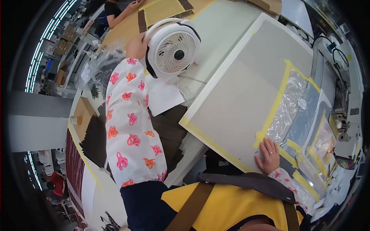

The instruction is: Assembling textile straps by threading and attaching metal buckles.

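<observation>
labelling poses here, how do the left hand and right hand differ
The left hand grips the side of the fan; the right hand lies open on the grey board, holding nothing.
The left hand is stretched far out; the right hand is close to the body.
Both are bare and come out of flowered sleeves.

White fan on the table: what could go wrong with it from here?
The left hand is at one side of the white fan, so an uneven push might tip it. If the fan runs, which I can't tell, its air might shift the loose white sheet or crumpled clear plastic nearby.
</observation>
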Demonstrator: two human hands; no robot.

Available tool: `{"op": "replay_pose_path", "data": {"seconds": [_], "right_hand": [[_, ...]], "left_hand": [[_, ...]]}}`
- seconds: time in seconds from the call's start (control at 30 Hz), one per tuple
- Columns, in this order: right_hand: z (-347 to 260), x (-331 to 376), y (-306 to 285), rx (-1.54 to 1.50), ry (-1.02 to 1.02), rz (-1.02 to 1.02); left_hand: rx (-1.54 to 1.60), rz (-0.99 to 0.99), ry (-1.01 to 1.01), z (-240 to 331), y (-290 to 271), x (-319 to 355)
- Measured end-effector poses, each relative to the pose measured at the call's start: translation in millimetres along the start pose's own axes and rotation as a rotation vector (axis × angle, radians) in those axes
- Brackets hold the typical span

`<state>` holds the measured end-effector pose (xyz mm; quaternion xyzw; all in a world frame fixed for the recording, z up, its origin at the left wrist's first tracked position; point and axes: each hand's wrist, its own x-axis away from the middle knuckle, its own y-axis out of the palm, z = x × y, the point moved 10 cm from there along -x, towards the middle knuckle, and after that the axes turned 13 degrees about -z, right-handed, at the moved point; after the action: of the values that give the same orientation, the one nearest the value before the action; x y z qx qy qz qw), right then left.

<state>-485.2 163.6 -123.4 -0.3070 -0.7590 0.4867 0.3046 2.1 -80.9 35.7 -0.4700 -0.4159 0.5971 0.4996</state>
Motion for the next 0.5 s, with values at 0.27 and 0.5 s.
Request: {"op": "replay_pose_path", "data": {"seconds": [0.27,0.5], "right_hand": [[-10.5,3.0,5.5,0.066,-0.075,0.079],[-3.9,-2.2,15.1,0.051,-0.158,0.105]], "left_hand": [[-0.071,0.039,-0.053,-5.3,-12.3,54.4],[-0.127,0.015,-0.130,24.3,-136.0,206.2]]}}
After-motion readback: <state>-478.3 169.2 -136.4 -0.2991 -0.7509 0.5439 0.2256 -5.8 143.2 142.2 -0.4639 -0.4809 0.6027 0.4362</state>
